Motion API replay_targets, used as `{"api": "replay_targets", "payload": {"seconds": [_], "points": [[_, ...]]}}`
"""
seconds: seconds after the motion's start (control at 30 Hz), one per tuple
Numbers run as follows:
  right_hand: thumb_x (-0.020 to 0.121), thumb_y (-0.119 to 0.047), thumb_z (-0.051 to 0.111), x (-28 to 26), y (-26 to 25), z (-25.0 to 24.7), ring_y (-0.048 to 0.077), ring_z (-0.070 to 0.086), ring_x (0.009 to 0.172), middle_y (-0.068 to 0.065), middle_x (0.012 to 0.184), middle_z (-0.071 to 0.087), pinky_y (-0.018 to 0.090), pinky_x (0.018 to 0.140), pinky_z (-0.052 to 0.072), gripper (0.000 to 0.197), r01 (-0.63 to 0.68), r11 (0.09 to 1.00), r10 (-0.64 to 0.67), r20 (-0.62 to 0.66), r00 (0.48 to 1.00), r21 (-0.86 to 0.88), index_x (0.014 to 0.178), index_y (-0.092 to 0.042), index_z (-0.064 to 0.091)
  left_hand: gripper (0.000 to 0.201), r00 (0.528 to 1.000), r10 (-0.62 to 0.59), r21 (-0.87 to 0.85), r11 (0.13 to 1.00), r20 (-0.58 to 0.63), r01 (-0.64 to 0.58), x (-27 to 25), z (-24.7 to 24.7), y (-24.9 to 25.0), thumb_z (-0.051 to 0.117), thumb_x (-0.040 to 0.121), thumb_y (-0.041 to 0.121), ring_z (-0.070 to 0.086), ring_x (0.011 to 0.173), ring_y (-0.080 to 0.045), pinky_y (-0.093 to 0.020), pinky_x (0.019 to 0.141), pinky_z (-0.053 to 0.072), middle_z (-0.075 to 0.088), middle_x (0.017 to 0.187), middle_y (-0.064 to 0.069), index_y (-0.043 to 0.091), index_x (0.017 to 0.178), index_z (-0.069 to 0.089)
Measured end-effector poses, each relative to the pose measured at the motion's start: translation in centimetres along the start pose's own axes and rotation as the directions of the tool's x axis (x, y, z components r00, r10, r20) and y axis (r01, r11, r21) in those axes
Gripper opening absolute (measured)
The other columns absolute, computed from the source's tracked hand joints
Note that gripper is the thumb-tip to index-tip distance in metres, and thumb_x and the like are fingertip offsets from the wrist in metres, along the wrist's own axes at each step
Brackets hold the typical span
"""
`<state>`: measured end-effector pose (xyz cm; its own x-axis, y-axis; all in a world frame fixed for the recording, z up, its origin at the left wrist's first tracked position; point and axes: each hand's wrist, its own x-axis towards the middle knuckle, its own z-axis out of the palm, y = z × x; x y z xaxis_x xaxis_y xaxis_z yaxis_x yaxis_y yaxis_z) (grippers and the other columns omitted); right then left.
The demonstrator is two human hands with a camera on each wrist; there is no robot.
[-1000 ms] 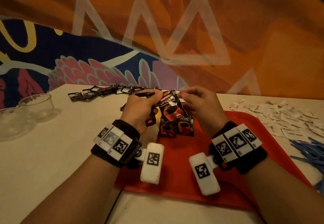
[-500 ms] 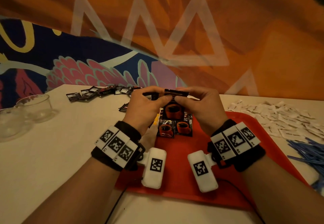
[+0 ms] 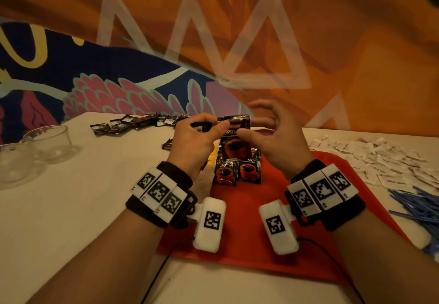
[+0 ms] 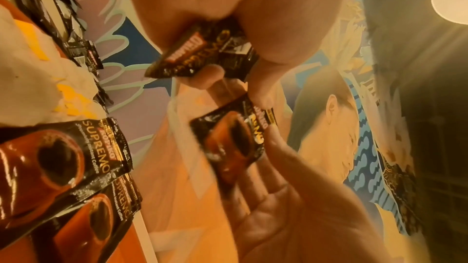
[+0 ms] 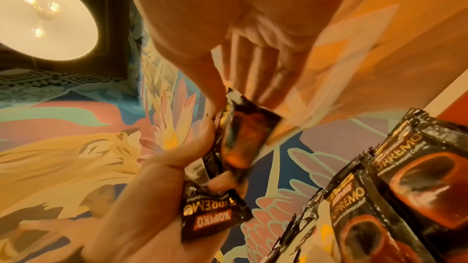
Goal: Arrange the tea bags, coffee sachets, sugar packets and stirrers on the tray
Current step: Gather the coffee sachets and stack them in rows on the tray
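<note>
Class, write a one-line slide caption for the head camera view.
Both hands, left and right, pinch a coffee sachet above two sachets lying on the red tray.

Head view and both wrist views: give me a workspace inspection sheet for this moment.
Surface: pale table, red tray near the front edge.
Job's things: coffee sachets on tray; more sachets far left; white packets and blue stirrers right.
Clutter: two glass bowls.
Grippers: left hand and right hand both pinch a held sachet.
Cables: black cable by left forearm.
Surroundings: painted mural wall.
</note>
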<state>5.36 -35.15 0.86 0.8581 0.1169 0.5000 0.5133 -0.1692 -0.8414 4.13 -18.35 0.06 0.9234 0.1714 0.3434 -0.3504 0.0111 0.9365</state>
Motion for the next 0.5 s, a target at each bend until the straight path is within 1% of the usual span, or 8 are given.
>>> {"api": "replay_targets", "payload": {"seconds": [0.07,0.13,0.2,0.23,0.27,0.33,0.43,0.5], "points": [[0.077,-0.016,0.083,0.1,0.3,-0.2,0.009,0.072,0.082,-0.004,0.086,0.075,0.033,0.075,0.059,0.020,-0.057,0.991,0.061,0.033,0.998,-0.120,0.084,-0.030,0.070,0.021,0.999,-0.024,-0.034,0.999,-0.023,0.023,0.2,-0.1,-0.2,0.072,0.090,0.011,0.036,0.050,-0.020,-0.027,0.043,0.031,0.056,0.069,-0.009,0.016,0.071,0.064],[0.077,-0.022,0.083,0.3,0.6,-0.5,0.007,0.069,0.074,-0.006,0.076,0.074,0.028,0.070,0.054,0.013,-0.098,0.974,0.110,0.046,0.993,-0.203,0.072,-0.027,0.072,0.020,0.999,-0.044,-0.014,0.999,-0.027,0.044,0.3,-0.1,-0.5,0.072,0.089,0.013,0.042,0.052,-0.018,-0.026,0.045,0.035,0.061,0.070,-0.006,0.017,0.071,0.065],[0.077,-0.023,0.083,0.4,1.0,-1.0,0.008,0.066,0.064,-0.005,0.068,0.071,0.027,0.062,0.049,0.014,-0.141,0.962,0.162,0.070,0.984,-0.232,0.069,-0.023,0.072,0.011,0.997,-0.074,0.003,0.997,0.003,0.074,0.4,0.0,-0.6,0.072,0.090,0.018,0.055,0.060,-0.018,-0.025,0.050,0.040,0.068,0.079,-0.008,0.016,0.080,0.070],[0.076,-0.023,0.084,0.6,1.2,-1.3,0.010,0.066,0.063,-0.003,0.066,0.071,0.029,0.060,0.049,0.014,-0.167,0.954,0.193,0.084,0.978,-0.251,0.069,-0.021,0.072,0.006,0.995,-0.093,-0.010,0.996,0.021,0.094,0.4,0.0,-0.6,0.071,0.091,0.021,0.063,0.068,-0.018,-0.025,0.053,0.042,0.072,0.087,-0.009,0.017,0.088,0.072],[0.076,-0.022,0.084,0.9,1.5,-1.7,0.015,0.066,0.064,0.000,0.066,0.071,0.032,0.060,0.049,0.014,-0.198,0.940,0.232,0.096,0.968,-0.276,0.069,-0.019,0.072,0.008,0.993,-0.113,-0.031,0.993,0.026,0.114,0.5,-0.1,-0.6,0.070,0.092,0.023,0.068,0.075,-0.017,-0.025,0.056,0.043,0.073,0.094,-0.009,0.017,0.095,0.072],[0.078,-0.017,0.082,1.4,1.9,-2.6,0.022,0.067,0.066,0.006,0.066,0.070,0.032,0.059,0.049,0.016,-0.281,0.902,0.333,0.112,0.936,-0.327,0.068,-0.016,0.069,0.015,0.986,-0.166,-0.102,0.981,0.006,0.166,0.8,-0.4,-0.6,0.069,0.093,0.025,0.070,0.079,-0.012,-0.024,0.056,0.044,0.071,0.098,-0.006,0.016,0.104,0.070],[0.081,-0.012,0.079,1.8,2.7,-3.9,0.016,0.066,0.064,0.003,0.062,0.068,0.027,0.055,0.048,0.018,-0.416,0.811,0.495,0.103,0.863,-0.412,0.071,-0.013,0.065,0.012,0.974,-0.224,-0.184,0.959,-0.020,0.217,1.2,-0.8,-0.7,0.067,0.095,0.020,0.069,0.076,-0.013,-0.021,0.052,0.042,0.067,0.096,-0.005,0.013,0.104,0.068],[0.081,-0.012,0.079,1.9,3.3,-4.2,0.015,0.064,0.064,0.002,0.058,0.067,0.027,0.056,0.047,0.018,-0.485,0.749,0.580,0.092,0.810,-0.451,0.070,-0.011,0.065,0.008,0.968,-0.249,-0.216,0.947,-0.026,0.238,1.3,-0.9,-0.8,0.066,0.095,0.017,0.067,0.074,-0.013,-0.020,0.049,0.041,0.066,0.095,-0.007,0.013,0.101,0.068]]}}
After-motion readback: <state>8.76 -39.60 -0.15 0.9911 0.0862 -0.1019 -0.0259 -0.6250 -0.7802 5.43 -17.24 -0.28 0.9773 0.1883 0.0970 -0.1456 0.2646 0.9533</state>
